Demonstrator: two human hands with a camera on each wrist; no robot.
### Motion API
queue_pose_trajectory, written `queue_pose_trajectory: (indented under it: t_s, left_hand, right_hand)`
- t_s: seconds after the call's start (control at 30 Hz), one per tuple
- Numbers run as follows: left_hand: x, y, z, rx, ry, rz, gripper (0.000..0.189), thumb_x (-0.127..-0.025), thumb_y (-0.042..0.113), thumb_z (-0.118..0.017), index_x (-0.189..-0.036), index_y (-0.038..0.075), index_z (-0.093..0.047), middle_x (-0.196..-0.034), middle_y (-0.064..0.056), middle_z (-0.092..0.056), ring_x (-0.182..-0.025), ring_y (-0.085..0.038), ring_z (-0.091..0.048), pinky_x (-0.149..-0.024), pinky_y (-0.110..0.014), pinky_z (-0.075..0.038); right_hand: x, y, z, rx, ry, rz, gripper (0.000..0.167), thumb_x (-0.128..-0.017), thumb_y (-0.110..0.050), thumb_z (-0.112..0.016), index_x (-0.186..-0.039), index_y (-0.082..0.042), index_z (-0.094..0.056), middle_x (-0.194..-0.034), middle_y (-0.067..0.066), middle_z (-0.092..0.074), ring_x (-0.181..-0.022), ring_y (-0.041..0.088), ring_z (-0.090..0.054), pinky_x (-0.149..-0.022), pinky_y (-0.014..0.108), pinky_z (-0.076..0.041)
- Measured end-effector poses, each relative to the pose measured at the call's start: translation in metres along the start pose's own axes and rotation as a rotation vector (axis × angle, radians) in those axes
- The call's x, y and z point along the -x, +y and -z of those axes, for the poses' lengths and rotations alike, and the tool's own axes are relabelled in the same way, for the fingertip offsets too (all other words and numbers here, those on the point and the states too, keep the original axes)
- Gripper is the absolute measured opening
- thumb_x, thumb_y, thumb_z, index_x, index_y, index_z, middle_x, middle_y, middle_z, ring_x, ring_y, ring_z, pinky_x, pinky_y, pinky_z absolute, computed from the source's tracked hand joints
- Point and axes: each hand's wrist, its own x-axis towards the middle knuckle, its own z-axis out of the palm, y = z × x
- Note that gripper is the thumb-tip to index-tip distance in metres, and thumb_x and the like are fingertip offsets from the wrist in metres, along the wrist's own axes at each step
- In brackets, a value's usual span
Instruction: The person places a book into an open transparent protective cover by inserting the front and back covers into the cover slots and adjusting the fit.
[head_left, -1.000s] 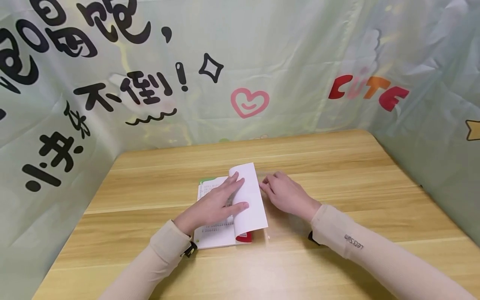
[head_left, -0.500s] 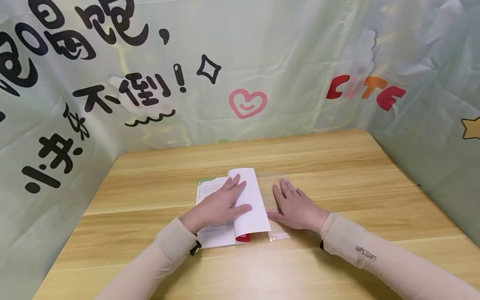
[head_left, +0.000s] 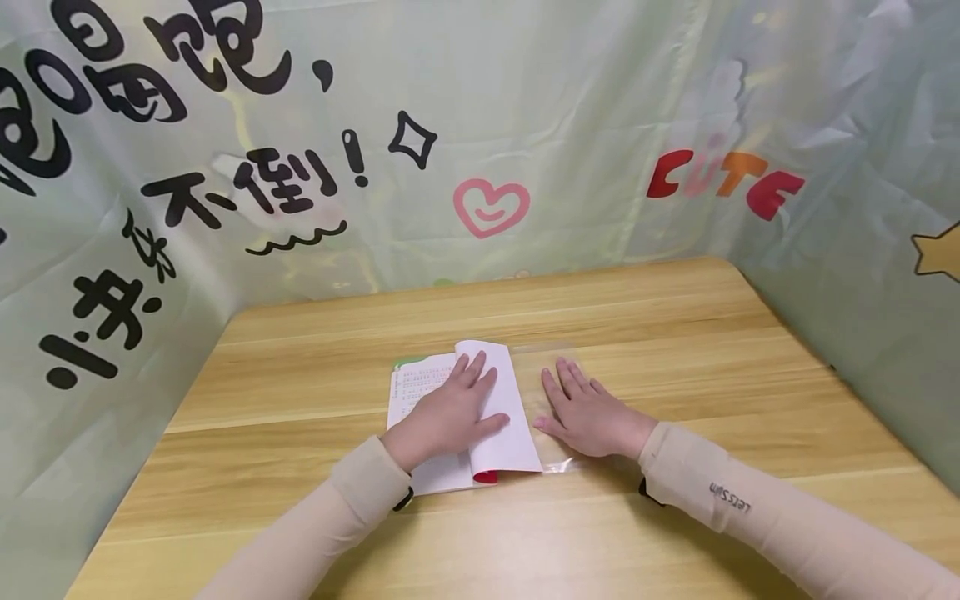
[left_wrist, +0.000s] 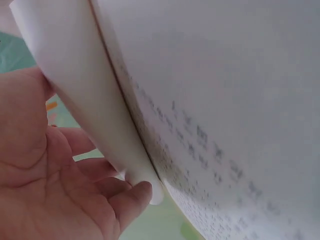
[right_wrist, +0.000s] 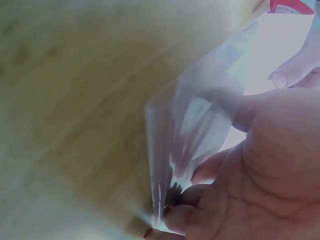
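Note:
A book with printed pages [head_left: 420,387] lies open on the table. Its right leaf is blank white [head_left: 512,450], with a bit of red [head_left: 486,477] showing under the lower edge. My left hand [head_left: 446,417] presses on this leaf with fingers spread; in the left wrist view the fingers rest along the curved white sheet [left_wrist: 85,90]. To the right lies a clear plastic sheet [head_left: 558,458], partly under the leaf. My right hand [head_left: 596,417] rests flat on it, fingers extended. The right wrist view shows the creased plastic [right_wrist: 162,145] beneath the fingers.
The wooden table [head_left: 300,358] extends around the book on all sides. Behind and beside it hangs a pale printed curtain [head_left: 585,125] with black lettering, a pink heart and the word CUTE.
My right hand has gone from bent fingers at the leaf's edge to lying flat on the plastic. The left hand has slid slightly right, and the white leaf lies flatter.

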Motion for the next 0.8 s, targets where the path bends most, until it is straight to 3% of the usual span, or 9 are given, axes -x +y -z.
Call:
queue_pose_trajectory:
  t_s: [0.3, 0.53, 0.63, 0.8]
  left_hand:
    - [-0.0006, 0.0076, -0.003, -0.063, -0.021, 0.017, 0.077, -0.109, 0.051, -0.056, -0.167, 0.005, -0.036, -0.18, -0.018, -0.018, -0.168, -0.039, -0.013, -0.128, -0.055, -0.038]
    - [-0.0003, 0.0057, -0.0058, -0.077, -0.01, -0.02, 0.068, -0.109, 0.05, -0.057, -0.165, 0.012, -0.044, -0.179, -0.021, -0.02, -0.167, -0.045, -0.015, -0.124, -0.058, -0.042]
    - [0.0007, 0.003, -0.0065, -0.068, -0.03, -0.038, 0.068, -0.108, 0.057, -0.054, -0.164, 0.019, -0.047, -0.179, -0.021, -0.017, -0.167, -0.046, -0.012, -0.12, -0.061, -0.046]
    - [0.0025, -0.0013, -0.0055, -0.054, -0.071, -0.053, 0.088, -0.097, 0.074, -0.059, -0.167, 0.023, -0.042, -0.181, -0.019, -0.011, -0.168, -0.045, -0.006, -0.119, -0.064, -0.046]
  right_hand:
    - [-0.0003, 0.0017, 0.0038, -0.02, -0.043, 0.003, 0.077, -0.116, -0.041, -0.043, -0.167, 0.01, -0.018, -0.174, 0.039, -0.002, -0.163, 0.057, -0.005, -0.127, 0.076, -0.019]
    - [-0.0009, 0.0027, 0.0054, -0.021, -0.056, -0.001, 0.077, -0.116, -0.041, -0.044, -0.168, 0.009, -0.017, -0.174, 0.038, 0.0, -0.163, 0.056, -0.004, -0.128, 0.075, -0.018]
    - [0.0002, 0.0016, 0.0057, -0.029, -0.057, 0.006, 0.077, -0.116, -0.041, -0.044, -0.167, 0.009, -0.017, -0.174, 0.039, -0.001, -0.163, 0.058, -0.004, -0.127, 0.076, -0.018]
    - [-0.0001, 0.0016, 0.0064, -0.031, -0.062, -0.001, 0.077, -0.116, -0.042, -0.044, -0.168, 0.008, -0.016, -0.175, 0.037, 0.0, -0.164, 0.056, -0.003, -0.128, 0.075, -0.017]
